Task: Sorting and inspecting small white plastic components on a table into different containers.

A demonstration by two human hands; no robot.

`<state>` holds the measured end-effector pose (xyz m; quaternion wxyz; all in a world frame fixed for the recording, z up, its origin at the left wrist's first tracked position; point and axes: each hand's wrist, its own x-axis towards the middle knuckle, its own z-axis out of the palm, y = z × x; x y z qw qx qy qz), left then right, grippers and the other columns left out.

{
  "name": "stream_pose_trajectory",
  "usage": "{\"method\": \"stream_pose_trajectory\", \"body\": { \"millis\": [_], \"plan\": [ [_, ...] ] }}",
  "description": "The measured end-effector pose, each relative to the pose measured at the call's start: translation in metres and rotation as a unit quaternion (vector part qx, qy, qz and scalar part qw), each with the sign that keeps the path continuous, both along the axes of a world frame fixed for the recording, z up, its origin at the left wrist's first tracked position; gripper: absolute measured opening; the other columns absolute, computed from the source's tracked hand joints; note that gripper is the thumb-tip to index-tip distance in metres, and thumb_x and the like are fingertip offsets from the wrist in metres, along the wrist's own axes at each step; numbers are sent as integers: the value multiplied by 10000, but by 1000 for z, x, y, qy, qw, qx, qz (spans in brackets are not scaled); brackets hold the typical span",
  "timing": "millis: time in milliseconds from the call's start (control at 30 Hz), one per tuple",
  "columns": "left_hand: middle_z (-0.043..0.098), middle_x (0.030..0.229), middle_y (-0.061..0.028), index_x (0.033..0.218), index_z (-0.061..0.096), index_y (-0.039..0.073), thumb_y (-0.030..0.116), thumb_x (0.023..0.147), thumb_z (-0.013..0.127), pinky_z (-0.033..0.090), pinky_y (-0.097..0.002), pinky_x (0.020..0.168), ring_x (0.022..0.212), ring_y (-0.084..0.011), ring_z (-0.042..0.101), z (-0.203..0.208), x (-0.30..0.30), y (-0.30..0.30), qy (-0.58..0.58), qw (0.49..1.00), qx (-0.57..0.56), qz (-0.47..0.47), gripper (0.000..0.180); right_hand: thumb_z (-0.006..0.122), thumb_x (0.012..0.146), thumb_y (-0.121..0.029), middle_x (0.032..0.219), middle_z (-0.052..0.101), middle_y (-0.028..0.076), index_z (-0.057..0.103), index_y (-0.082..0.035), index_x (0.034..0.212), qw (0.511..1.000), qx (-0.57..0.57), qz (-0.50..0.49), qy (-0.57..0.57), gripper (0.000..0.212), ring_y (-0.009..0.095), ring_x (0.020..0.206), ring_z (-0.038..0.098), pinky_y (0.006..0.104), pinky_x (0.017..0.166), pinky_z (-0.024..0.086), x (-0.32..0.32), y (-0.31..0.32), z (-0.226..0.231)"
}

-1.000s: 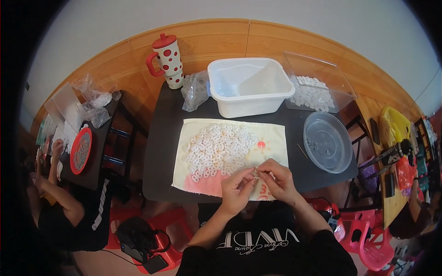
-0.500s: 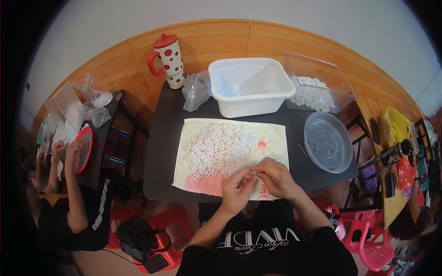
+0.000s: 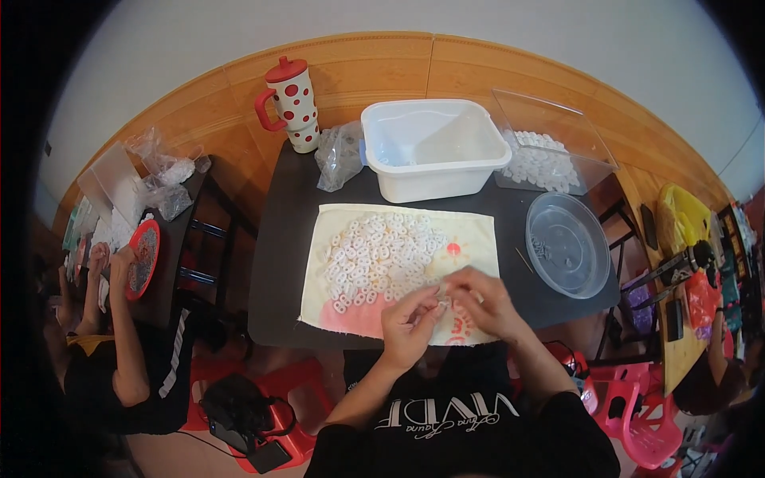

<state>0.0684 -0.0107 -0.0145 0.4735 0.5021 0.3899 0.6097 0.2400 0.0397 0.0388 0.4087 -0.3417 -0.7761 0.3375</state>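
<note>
Over the near right part of a pale yellow and pink towel (image 3: 351, 320), my two hands are close together. My left hand (image 3: 407, 328) is closed in a pinch on a small white piece (image 3: 442, 299) at its fingertips, mostly covered by the fingers. Just to its right, my right hand (image 3: 484, 304) has its fingers bent and drawn together; what they hold, if anything, is too small to make out. To the left of both hands, many small white pieces with holes (image 3: 374, 259) lie spread on the towel.
A white tub (image 3: 434, 182), a clear bag (image 3: 340, 158) and a spotted tumbler (image 3: 293, 103) stand at the back. On the right are a clear round container (image 3: 567, 245), a thin stick (image 3: 523, 259) and a clear box of white pieces (image 3: 542, 163). A co-worker's hand (image 3: 121, 259) is at a red tray (image 3: 145, 267).
My right hand has drawn slightly up and to the right, away from my left fingertips. My left hand stays almost in place. The co-worker's hands have shifted a little.
</note>
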Motion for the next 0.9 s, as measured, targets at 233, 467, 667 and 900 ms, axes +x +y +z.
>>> {"method": "stream_pose_trajectory", "body": {
  "millis": [233, 467, 667, 900],
  "plan": [
    [661, 898, -26, 1027, 703, -40, -90, 853, 695, 442, -198, 668, 754, -58, 564, 2, -1, 4, -67, 994, 35, 83, 182, 703, 771, 11, 931, 596, 137, 671, -9, 955, 980, 132, -25, -146, 187, 315, 842, 609, 373, 705, 486, 17, -2, -3],
    [652, 915, -33, 1053, 699, -44, -88, 870, 672, 438, -197, 687, 771, -61, 564, 0, -2, 6, -54, 996, 26, 67, 190, 731, 765, -74, 1018, 585, 122, 670, -41, 955, 945, 194, -95, -244, 202, 306, 935, 560, 400, 790, 437, -5, -18, -9],
    [643, 903, -27, 1139, 654, -27, -66, 911, 631, 429, -202, 521, 613, -44, 550, 2, -2, 4, -68, 997, 15, 27, 232, 705, 767, -26, 984, 601, 110, 653, -33, 929, 955, 200, -22, -216, 170, 296, 852, 570, 383, 747, 448, 2, -18, -24],
    [626, 855, -16, 1250, 618, -15, -82, 897, 634, 394, -191, 462, 570, -39, 540, 0, -3, 4, -99, 995, -6, -34, 360, 583, 916, 98, 946, 618, 56, 670, 35, 1055, 989, -103, -12, 104, 175, 108, 873, 591, 223, 771, 459, 4, -1, -9]
  ]
}}
